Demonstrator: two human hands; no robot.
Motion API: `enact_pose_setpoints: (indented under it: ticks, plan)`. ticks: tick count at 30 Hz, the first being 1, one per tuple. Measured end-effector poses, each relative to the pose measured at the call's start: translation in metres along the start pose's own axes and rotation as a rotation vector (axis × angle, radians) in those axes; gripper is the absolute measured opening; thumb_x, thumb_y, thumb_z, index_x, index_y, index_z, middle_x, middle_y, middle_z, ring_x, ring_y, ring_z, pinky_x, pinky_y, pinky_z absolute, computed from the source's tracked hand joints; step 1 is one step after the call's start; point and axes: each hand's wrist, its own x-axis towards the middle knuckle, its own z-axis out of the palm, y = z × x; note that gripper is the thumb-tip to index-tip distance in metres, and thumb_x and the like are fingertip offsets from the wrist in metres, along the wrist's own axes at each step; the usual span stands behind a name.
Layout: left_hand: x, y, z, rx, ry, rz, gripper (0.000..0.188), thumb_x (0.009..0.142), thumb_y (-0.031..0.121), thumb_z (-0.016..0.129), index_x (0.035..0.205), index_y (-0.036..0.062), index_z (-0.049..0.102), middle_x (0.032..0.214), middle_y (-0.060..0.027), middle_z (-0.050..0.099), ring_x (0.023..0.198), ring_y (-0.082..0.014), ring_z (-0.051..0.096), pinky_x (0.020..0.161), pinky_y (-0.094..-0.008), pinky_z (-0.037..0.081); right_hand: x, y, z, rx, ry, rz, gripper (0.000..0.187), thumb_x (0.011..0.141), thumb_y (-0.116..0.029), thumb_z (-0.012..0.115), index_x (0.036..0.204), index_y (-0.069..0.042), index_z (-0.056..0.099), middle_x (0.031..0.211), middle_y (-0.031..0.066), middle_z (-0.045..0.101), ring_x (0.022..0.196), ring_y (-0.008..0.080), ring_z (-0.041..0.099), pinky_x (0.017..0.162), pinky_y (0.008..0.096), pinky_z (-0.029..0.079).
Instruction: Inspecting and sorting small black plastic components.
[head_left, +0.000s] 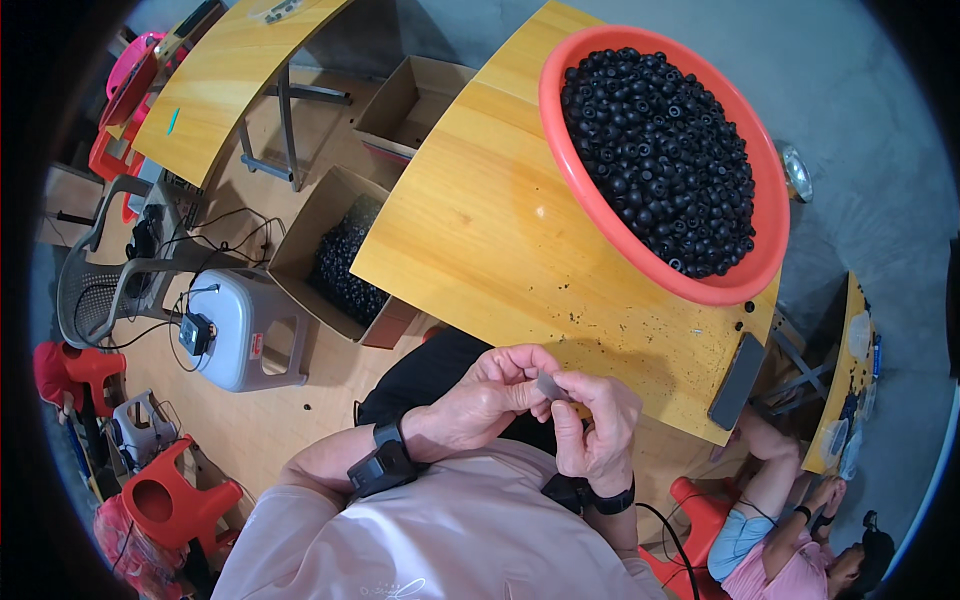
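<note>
In front of my chest, my left hand (pixel 488 398) and my right hand (pixel 598 424) meet over the near edge of the yellow table. Pinched between the fingertips of both is a small, flat grey piece (pixel 550 387), thin like a blade; its exact kind I cannot make out. Past my hands, a large orange-red basin (pixel 565 165) stands on the table, heaped with small round black parts (pixel 660 160), several showing a hole. Dark crumbs and bits lie scattered on the tabletop (pixel 470 210) between the basin and my hands.
A dark phone (pixel 737 382) lies at the table's right corner. On the floor to the left stand a cardboard box (pixel 385 325) of black parts, another box (pixel 410 100), and a grey stool (pixel 245 330) with a cabled device. A co-worker (pixel 780 545) sits at the lower right.
</note>
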Motion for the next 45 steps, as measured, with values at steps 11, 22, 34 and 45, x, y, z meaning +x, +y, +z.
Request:
enact_pose_setpoints:
  ticks: [11, 22, 34, 45]
  plan:
    - [-0.023, 0.026, -0.007, 0.013, 0.026, 0.093, 0.021, 0.084, 0.021, 0.065, 0.090, 0.0024, 0.057, 0.071, -0.0027, 0.052, 0.065, -0.0127, 0.049, 0.063, -0.0269, 0.041, -0.004, -0.006, -0.005, 0.036, 0.099, 0.284, 0.022, 0.078, -0.013, 0.060, 0.097, -0.001, 0.061, 0.076, 0.0111, 0.060, 0.063, 0.0229, 0.058, 0.058, 0.0308, 0.045]
    - [-0.093, 0.132, -0.111, -0.085, 0.574, 0.582, 0.021, 0.090, 0.025, 0.056, 0.091, 0.0043, 0.053, 0.071, -0.0014, 0.049, 0.061, -0.0125, 0.045, 0.059, -0.0268, 0.038, 0.038, -0.011, -0.028, -0.223, 0.165, 0.211, 0.014, 0.075, 0.000, 0.067, 0.086, -0.002, 0.059, 0.063, 0.0086, 0.057, 0.055, 0.0199, 0.057, 0.054, 0.0284, 0.045]
    - [-0.054, 0.165, -0.025, -0.029, 0.447, 0.581, 0.039, 0.094, 0.028, 0.048, 0.121, 0.0000, 0.047, 0.095, -0.0086, 0.059, 0.075, -0.0161, 0.054, 0.073, -0.0277, 0.045, 0.175, 0.035, -0.091, -0.607, 0.094, 0.255, 0.019, 0.075, -0.006, 0.067, 0.091, -0.004, 0.057, 0.087, 0.0111, 0.057, 0.075, 0.0323, 0.059, 0.065, 0.0387, 0.046]
    - [-0.018, 0.102, 0.067, -0.007, 0.103, 0.129, 0.032, 0.087, 0.032, 0.058, 0.097, 0.0020, 0.055, 0.072, -0.0074, 0.055, 0.062, -0.0178, 0.050, 0.061, -0.0307, 0.039, 0.185, 0.034, -0.099, -0.789, -0.023, 0.329, 0.019, 0.071, -0.005, 0.068, 0.083, -0.004, 0.055, 0.084, 0.0131, 0.061, 0.077, 0.0354, 0.060, 0.064, 0.0438, 0.047]
